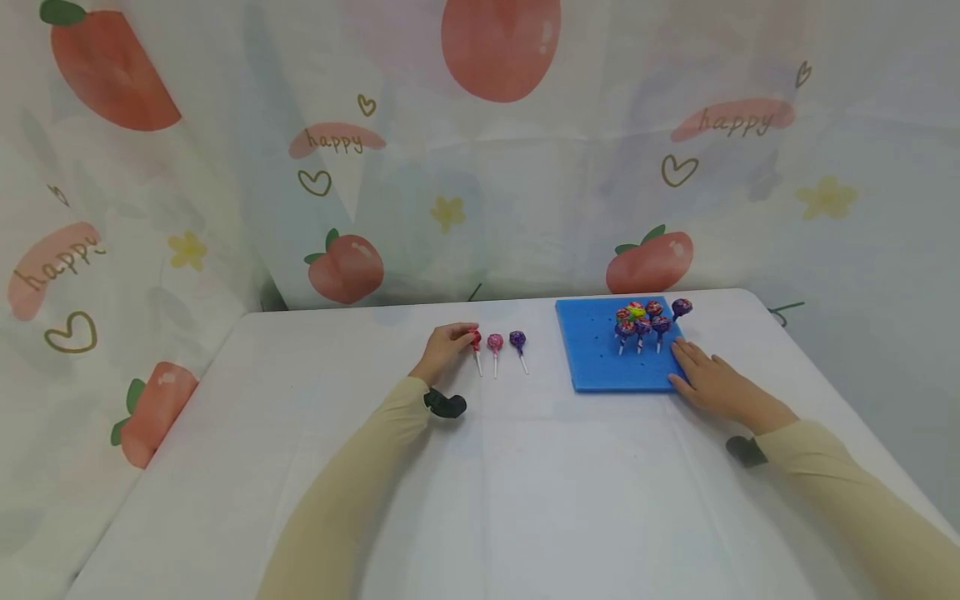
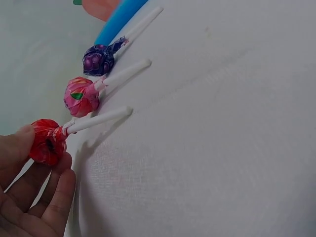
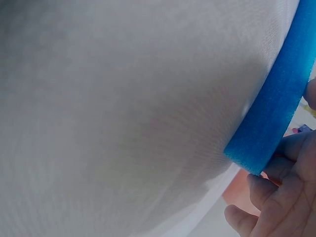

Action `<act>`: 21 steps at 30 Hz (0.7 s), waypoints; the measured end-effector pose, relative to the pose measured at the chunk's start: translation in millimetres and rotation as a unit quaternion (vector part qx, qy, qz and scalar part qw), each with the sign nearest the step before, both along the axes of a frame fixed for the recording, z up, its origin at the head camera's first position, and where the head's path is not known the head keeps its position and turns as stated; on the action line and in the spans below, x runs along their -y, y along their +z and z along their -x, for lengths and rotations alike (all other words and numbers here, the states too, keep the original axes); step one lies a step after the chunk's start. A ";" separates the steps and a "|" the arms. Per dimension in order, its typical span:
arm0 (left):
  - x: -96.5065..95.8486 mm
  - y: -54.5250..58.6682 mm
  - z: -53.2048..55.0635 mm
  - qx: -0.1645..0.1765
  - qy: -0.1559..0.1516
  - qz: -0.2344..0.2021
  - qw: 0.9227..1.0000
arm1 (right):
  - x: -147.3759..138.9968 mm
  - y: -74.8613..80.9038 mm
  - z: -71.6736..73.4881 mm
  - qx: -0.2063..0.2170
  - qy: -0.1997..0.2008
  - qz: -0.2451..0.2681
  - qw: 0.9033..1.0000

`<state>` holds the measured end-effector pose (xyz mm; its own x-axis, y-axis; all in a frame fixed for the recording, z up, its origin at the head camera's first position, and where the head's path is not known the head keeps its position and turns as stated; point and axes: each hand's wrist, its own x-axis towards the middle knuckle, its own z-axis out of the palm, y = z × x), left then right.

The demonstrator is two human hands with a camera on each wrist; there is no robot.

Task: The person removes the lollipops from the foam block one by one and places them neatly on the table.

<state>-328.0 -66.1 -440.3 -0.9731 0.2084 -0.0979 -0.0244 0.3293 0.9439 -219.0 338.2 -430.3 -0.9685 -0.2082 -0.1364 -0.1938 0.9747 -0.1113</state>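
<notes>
In the head view my left hand (image 1: 444, 350) is at the left end of a short row of lollipops. Its thumb and fingers pinch the wrapped head of a red lollipop (image 2: 48, 142), whose white stick points away from the palm. Beside it lie a pink lollipop (image 2: 82, 97) and a purple lollipop (image 2: 98, 60). My right hand (image 1: 712, 383) rests against the right edge of a blue foam board (image 1: 600, 367), fingers extended, thumb by the near corner. Several lollipops (image 1: 642, 327) stand upright in the board, crowded toward its far right.
A white cloth covers the table (image 1: 495, 500). Small dark holes dot the foam board. One purple lollipop (image 1: 682, 308) leans at the board's right edge. Behind the table hangs a printed curtain (image 1: 510, 192). Dark wrist straps (image 1: 446, 405) sit at both cuffs.
</notes>
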 end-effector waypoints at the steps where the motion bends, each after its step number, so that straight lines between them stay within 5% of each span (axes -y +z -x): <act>1: 0.5 -0.6 0.4 -0.003 0.000 0.004 1.000 | -0.1 0.3 -0.2 -0.001 0.001 0.001 1.000; 21: 0.1 -11.2 10.2 -0.028 0.008 0.065 0.997 | 0.4 3.1 -1.9 0.000 0.002 -0.002 1.000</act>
<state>-338.2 -66.3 -451.5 -0.9809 0.1820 -0.0690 0.0204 0.4488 0.8934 -217.0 337.8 -427.2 -0.9678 -0.2114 -0.1368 -0.1976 0.9743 -0.1076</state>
